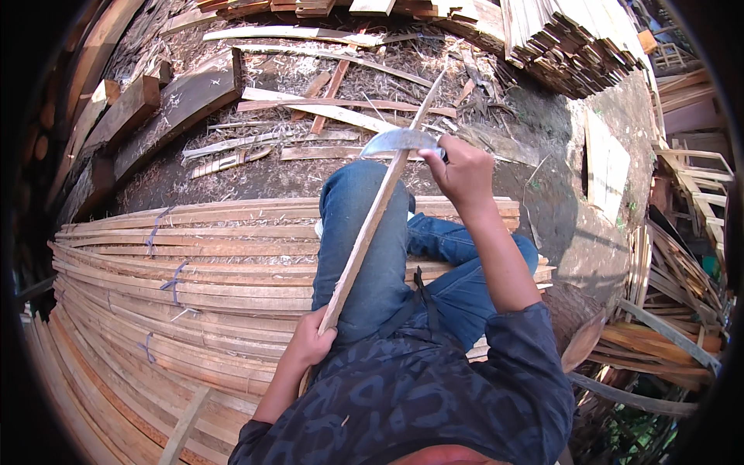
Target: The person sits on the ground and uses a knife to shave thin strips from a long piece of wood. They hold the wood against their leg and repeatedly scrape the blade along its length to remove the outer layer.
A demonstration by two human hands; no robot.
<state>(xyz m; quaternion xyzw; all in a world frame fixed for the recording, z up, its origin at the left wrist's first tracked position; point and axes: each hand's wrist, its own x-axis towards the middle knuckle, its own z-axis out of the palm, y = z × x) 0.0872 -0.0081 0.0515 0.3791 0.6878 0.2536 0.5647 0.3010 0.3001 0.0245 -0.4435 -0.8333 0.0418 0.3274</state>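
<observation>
A long, narrow wooden strip [364, 236] slants across my raised knee, its thin pointed end up and away from me. Near its lower end, my left hand [311, 339] is closed around it, close to my body. My right hand [465, 170] grips a knife with a broad, curved metal blade [391, 141]; the fingers hide most of its handle. The blade lies across the strip's upper part, just beyond the knee, and appears to touch it.
Bundles of long wooden slats [232, 294], tied with cord, lie beneath and left of me. Thick beams [178, 105] stand at the far left. Shavings and loose boards [325, 112] cover the ground ahead. A stack of slats [573, 46] rises at the far right.
</observation>
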